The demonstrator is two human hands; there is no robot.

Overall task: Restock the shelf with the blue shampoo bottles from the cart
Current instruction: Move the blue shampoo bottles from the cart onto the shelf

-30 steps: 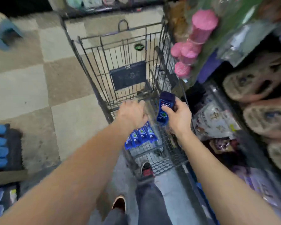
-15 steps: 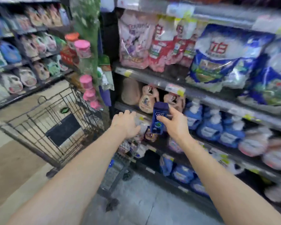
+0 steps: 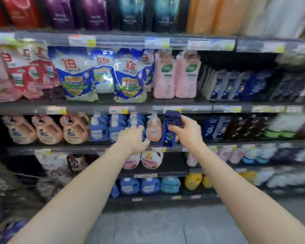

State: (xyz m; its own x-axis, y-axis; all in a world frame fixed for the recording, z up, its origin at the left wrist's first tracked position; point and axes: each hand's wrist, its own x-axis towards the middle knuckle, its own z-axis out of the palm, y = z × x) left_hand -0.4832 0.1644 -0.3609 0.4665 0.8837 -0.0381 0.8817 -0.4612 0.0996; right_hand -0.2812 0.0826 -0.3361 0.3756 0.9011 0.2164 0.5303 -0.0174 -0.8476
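Bottle [image 3: 170, 129] upright, long axis vertical, cap up, held in right hand [image 3: 187, 132], grip closed round its upper half. Matching dark-blue stock [image 3: 214, 126] sits on the same shelf [image 3: 192, 108] level at 3 o'clock from the grip, near. Left hand [image 3: 133, 140] empty, fingers loosely spread, at 9 o'clock and farther from that stock; judged a right-hand placement.

- Right hand [image 3: 187, 132] up at shelf height, its grip closed around a blue shampoo bottle [image 3: 171, 129], upright, cap on top, "CLEAR" on the label.
- Left hand [image 3: 132, 140] empty, fingers loosely curled, just left of the bottle.
- Behind the hands, a shelf [image 3: 99, 147] carrying peach jugs [image 3: 48, 130] and blue pump bottles [image 3: 99, 127].
- Upper right, a row of dark blue bottles [image 3: 224, 85], blurred.
- Blue-and-white refill bags [image 3: 77, 74] one shelf up.
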